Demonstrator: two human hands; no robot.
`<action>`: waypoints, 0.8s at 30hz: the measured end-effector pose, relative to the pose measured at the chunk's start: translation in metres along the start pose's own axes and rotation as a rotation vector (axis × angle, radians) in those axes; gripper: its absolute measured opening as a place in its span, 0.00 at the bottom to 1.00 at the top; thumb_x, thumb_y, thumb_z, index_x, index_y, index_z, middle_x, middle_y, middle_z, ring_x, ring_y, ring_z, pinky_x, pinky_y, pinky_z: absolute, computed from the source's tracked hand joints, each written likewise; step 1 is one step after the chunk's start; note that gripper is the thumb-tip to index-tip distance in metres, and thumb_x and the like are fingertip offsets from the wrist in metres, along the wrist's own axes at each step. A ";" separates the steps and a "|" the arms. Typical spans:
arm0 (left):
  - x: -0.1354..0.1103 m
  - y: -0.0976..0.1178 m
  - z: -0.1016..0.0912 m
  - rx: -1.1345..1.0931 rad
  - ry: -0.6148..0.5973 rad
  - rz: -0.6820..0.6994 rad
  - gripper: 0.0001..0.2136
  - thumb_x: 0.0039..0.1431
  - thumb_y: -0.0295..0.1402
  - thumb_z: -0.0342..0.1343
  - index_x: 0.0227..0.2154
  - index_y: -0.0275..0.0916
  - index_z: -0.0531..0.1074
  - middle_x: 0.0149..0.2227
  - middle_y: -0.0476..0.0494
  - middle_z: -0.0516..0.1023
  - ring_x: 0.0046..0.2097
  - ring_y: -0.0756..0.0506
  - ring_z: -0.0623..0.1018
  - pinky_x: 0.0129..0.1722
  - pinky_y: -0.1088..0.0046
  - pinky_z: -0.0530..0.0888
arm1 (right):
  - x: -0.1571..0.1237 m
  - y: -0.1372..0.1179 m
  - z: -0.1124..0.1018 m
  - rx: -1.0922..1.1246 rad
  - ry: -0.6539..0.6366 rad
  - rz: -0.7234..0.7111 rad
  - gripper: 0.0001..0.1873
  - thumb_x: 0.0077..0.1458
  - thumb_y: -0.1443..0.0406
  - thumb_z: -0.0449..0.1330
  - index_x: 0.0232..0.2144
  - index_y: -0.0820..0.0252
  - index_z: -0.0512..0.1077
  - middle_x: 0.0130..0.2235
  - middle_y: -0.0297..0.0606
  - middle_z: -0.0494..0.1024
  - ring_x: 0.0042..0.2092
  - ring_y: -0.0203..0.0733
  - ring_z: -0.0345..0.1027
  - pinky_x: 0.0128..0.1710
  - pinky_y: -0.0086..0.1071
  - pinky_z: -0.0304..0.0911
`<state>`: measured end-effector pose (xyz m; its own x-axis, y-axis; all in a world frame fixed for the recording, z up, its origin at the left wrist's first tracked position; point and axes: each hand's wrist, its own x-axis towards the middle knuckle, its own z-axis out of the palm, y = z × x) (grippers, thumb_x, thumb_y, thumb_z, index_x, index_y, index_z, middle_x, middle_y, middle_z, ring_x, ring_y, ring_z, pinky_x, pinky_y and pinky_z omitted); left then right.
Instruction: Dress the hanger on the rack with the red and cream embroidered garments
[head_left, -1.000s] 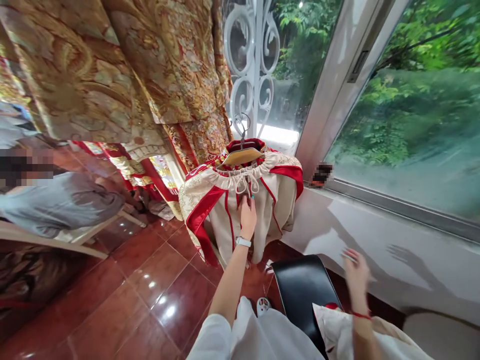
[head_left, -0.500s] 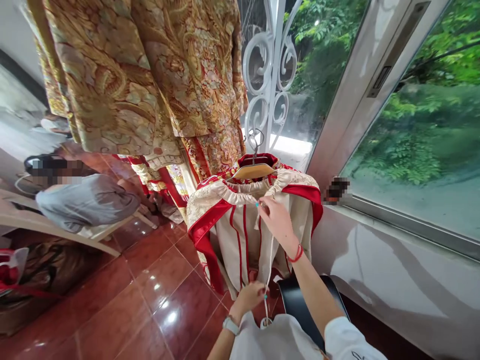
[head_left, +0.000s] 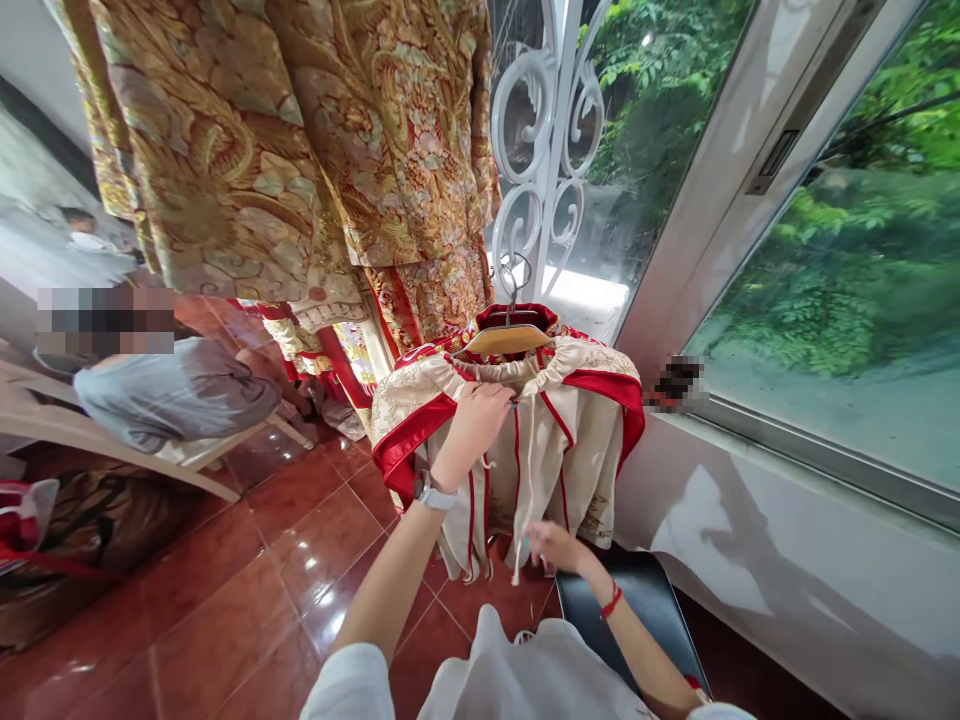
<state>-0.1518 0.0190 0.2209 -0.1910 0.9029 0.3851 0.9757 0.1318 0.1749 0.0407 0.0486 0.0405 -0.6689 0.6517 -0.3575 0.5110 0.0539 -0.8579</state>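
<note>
A cream garment with red trim hangs in front of me on a hanger with a wooden bar. Its neck edge is gathered. My left hand, wearing a pale watch, has its fingers closed on that gathered edge, left of the middle. From the right part of the edge a white drawstring dangles down. Lower, beside the loose end of this cord, is my right hand, with a red bracelet at the wrist. Its fingers are curled and seem to pinch the cord; the fingertips are partly blurred.
Gold embroidered robes hang at upper left. A white scrolled metal stand rises by the window. Below right is a black chair. At left, a person in grey sits on a pale chair over the red tiled floor.
My hands have swapped places: the left has risen from the cord to the neck edge, and the right has dropped from the neck edge to the cord's lower end.
</note>
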 end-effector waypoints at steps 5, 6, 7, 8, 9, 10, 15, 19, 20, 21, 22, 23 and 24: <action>0.000 -0.007 -0.001 -0.039 -0.108 0.026 0.14 0.65 0.23 0.43 0.44 0.37 0.73 0.45 0.40 0.78 0.45 0.43 0.76 0.46 0.65 0.68 | 0.031 -0.108 -0.021 0.334 0.165 -0.482 0.22 0.56 0.48 0.55 0.36 0.60 0.73 0.28 0.36 0.74 0.24 0.36 0.65 0.24 0.29 0.61; 0.000 -0.007 -0.002 -0.053 -0.120 0.025 0.14 0.65 0.23 0.43 0.44 0.37 0.73 0.44 0.40 0.78 0.45 0.43 0.76 0.46 0.65 0.68 | 0.035 -0.124 -0.022 0.321 0.268 -0.518 0.21 0.55 0.48 0.57 0.32 0.61 0.72 0.26 0.36 0.73 0.24 0.36 0.65 0.24 0.29 0.60; 0.000 -0.006 -0.002 -0.062 -0.130 0.019 0.14 0.65 0.23 0.43 0.43 0.37 0.73 0.44 0.41 0.78 0.45 0.43 0.76 0.46 0.65 0.68 | 0.037 -0.136 -0.022 0.305 0.359 -0.534 0.20 0.54 0.49 0.58 0.29 0.60 0.71 0.24 0.35 0.72 0.23 0.36 0.63 0.24 0.29 0.59; 0.000 -0.005 -0.003 -0.066 -0.134 0.010 0.14 0.65 0.23 0.42 0.43 0.38 0.73 0.43 0.41 0.79 0.45 0.42 0.76 0.47 0.65 0.67 | 0.038 -0.143 -0.021 0.297 0.427 -0.538 0.20 0.53 0.49 0.59 0.25 0.60 0.70 0.22 0.34 0.71 0.23 0.35 0.62 0.23 0.29 0.58; 0.000 -0.003 -0.002 -0.067 -0.134 -0.001 0.14 0.65 0.23 0.42 0.43 0.38 0.73 0.43 0.41 0.79 0.45 0.42 0.76 0.47 0.65 0.67 | 0.039 -0.146 -0.020 0.312 0.469 -0.533 0.20 0.53 0.50 0.60 0.23 0.60 0.69 0.21 0.34 0.69 0.23 0.35 0.60 0.23 0.29 0.56; 0.000 -0.002 -0.002 -0.064 -0.130 -0.010 0.14 0.65 0.23 0.42 0.43 0.38 0.73 0.44 0.41 0.78 0.45 0.42 0.76 0.47 0.65 0.67 | 0.039 -0.146 -0.020 0.354 0.484 -0.521 0.20 0.52 0.49 0.60 0.22 0.60 0.69 0.20 0.33 0.68 0.22 0.35 0.59 0.22 0.29 0.56; -0.003 0.004 0.003 -0.005 -0.095 -0.022 0.13 0.64 0.22 0.41 0.41 0.36 0.72 0.43 0.39 0.76 0.44 0.42 0.74 0.47 0.64 0.66 | 0.040 -0.140 -0.020 0.759 0.353 -0.396 0.22 0.40 0.48 0.66 0.26 0.61 0.73 0.22 0.32 0.68 0.22 0.32 0.57 0.20 0.28 0.57; -0.002 0.008 0.002 -0.004 -0.091 -0.012 0.14 0.64 0.22 0.41 0.41 0.37 0.72 0.42 0.39 0.75 0.44 0.42 0.74 0.47 0.64 0.66 | 0.046 -0.140 -0.018 0.928 0.289 -0.338 0.23 0.32 0.49 0.70 0.23 0.60 0.71 0.21 0.28 0.65 0.20 0.28 0.53 0.19 0.25 0.53; -0.003 0.009 0.001 -0.021 -0.095 -0.010 0.15 0.64 0.22 0.41 0.41 0.37 0.72 0.42 0.40 0.75 0.44 0.43 0.74 0.47 0.64 0.66 | 0.048 -0.134 -0.015 0.920 0.295 -0.335 0.22 0.33 0.49 0.70 0.23 0.59 0.70 0.21 0.27 0.64 0.20 0.28 0.53 0.19 0.24 0.52; -0.005 0.009 0.000 -0.042 -0.097 -0.007 0.15 0.63 0.21 0.41 0.42 0.38 0.73 0.42 0.41 0.76 0.44 0.43 0.74 0.47 0.64 0.66 | 0.049 -0.125 -0.011 0.894 0.306 -0.331 0.22 0.34 0.50 0.70 0.22 0.59 0.70 0.21 0.27 0.64 0.20 0.28 0.54 0.19 0.25 0.53; -0.009 0.008 -0.002 -0.063 -0.098 -0.001 0.16 0.63 0.21 0.41 0.43 0.39 0.73 0.42 0.41 0.76 0.44 0.43 0.75 0.48 0.64 0.66 | 0.050 -0.111 -0.007 0.854 0.321 -0.320 0.21 0.35 0.50 0.69 0.22 0.59 0.69 0.20 0.27 0.64 0.20 0.29 0.54 0.20 0.25 0.54; -0.015 0.007 -0.005 -0.077 -0.099 0.007 0.18 0.62 0.20 0.41 0.43 0.40 0.74 0.41 0.42 0.77 0.44 0.43 0.75 0.48 0.64 0.66 | 0.050 -0.093 -0.002 0.800 0.342 -0.304 0.21 0.37 0.50 0.69 0.22 0.59 0.69 0.20 0.27 0.64 0.21 0.30 0.55 0.20 0.26 0.54; -0.022 0.005 -0.008 -0.083 -0.102 0.011 0.18 0.61 0.19 0.42 0.44 0.40 0.74 0.41 0.43 0.77 0.44 0.43 0.75 0.49 0.63 0.66 | 0.050 -0.073 0.003 0.733 0.361 -0.280 0.21 0.38 0.49 0.68 0.22 0.59 0.68 0.19 0.27 0.64 0.20 0.31 0.55 0.20 0.26 0.55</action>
<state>-0.1433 -0.0036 0.2200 -0.1640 0.9416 0.2941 0.9647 0.0908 0.2472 -0.0311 0.0749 0.0844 -0.4426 0.8944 -0.0646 -0.2074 -0.1722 -0.9630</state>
